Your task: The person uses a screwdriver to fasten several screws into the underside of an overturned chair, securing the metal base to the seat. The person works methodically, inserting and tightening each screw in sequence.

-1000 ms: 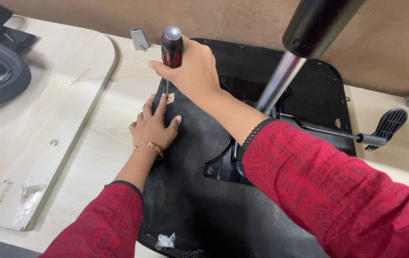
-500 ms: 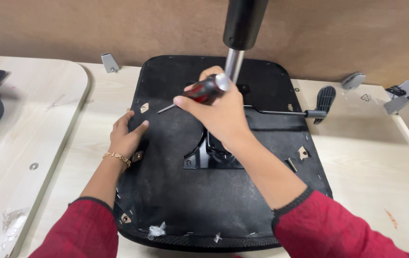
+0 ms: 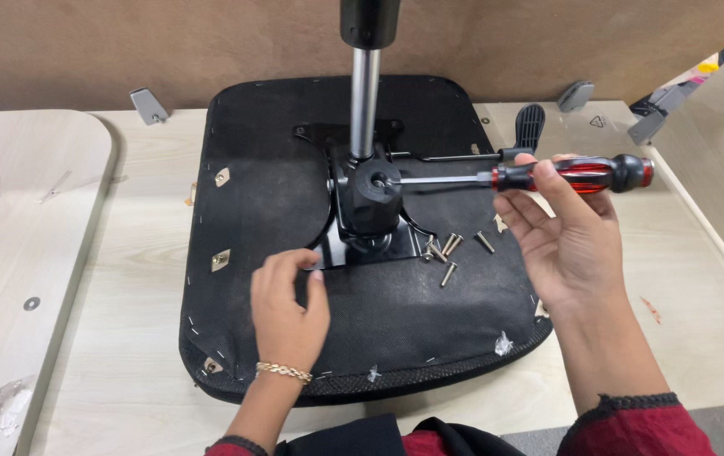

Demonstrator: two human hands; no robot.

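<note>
While right hand (image 3: 569, 245) grips screwdriver (image 3: 577, 175) — loose screws (image 3: 451, 249) on seat base (image 3: 277, 177)

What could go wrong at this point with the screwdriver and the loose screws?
The loose screws lie unsecured on the upturned seat base; a nudge might scatter them. The right hand holds the screwdriver in a light fingertip grip, so it could slip. The left hand rests by the metal plate, near a possible pinch.

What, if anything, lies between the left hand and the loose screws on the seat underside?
Nothing visible. The left hand rests on the black seat underside, by the metal mounting plate. The loose screws lie to its right on bare fabric. The right hand holds the screwdriver above them.
</note>
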